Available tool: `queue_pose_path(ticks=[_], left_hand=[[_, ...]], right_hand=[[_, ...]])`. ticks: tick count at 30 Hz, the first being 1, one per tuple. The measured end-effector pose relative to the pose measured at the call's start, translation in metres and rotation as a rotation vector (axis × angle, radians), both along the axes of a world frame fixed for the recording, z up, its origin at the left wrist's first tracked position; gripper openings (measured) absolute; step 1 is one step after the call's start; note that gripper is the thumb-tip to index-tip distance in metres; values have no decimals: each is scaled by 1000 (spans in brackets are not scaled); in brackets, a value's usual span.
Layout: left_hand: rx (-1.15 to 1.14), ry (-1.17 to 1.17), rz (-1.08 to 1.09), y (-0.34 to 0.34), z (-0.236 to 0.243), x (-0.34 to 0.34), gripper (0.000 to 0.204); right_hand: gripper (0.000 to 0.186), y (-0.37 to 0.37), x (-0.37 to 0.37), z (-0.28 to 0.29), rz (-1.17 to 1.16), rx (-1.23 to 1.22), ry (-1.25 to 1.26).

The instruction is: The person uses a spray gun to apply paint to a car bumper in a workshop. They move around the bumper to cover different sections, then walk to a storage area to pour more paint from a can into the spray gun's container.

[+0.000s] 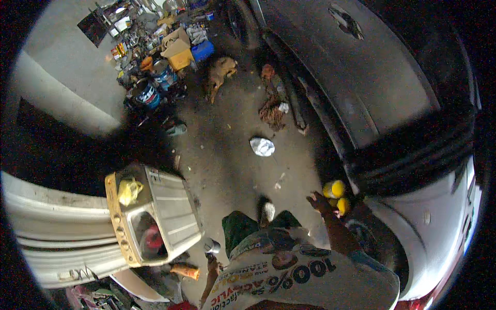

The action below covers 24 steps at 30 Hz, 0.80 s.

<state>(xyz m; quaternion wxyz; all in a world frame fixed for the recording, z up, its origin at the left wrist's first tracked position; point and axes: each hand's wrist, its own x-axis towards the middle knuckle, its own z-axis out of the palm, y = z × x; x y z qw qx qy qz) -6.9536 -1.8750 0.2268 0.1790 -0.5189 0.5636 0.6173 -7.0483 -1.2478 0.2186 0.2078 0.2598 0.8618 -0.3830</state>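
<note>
By my left hip, my left hand [213, 265] is closed at a small grey-and-white cup-shaped object [212, 246]; its exact kind is too blurred to make out. My right hand [319, 202] reaches out to the right with its fingers apart and nothing seen in them. Close beside it are two yellow containers [335, 188], one nearer me than the other, by the car's wheel. I cannot tell whether the fingers touch them.
A dark car [351, 67] with a pale rear panel lines the right. On the left stands a twin-tub washing machine [175, 212] with a yellow bag [129, 191]. A brown dog [222, 72] lies ahead, near paint buckets [148, 96] and heaped clutter. A white bundle [262, 146] lies mid-floor.
</note>
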Motion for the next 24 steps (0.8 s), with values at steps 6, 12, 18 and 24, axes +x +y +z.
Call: queue_pose_path(ticks=[6,12,18,24], left_hand=[[54,-53,-38,67,-42,-192,22],[39,-66,-62,78,-65,-414,24],[-27,42,-119,45,-48,-671,26],[-68,196,-295,60,-40,-990,28]], right_hand=[[45,14,-351,165,12,-8,521],[39,41,-580,74,24,-289,510],[56,29,-653,54,279,-85,38],[59,113,-602,-27,148,221,-501]])
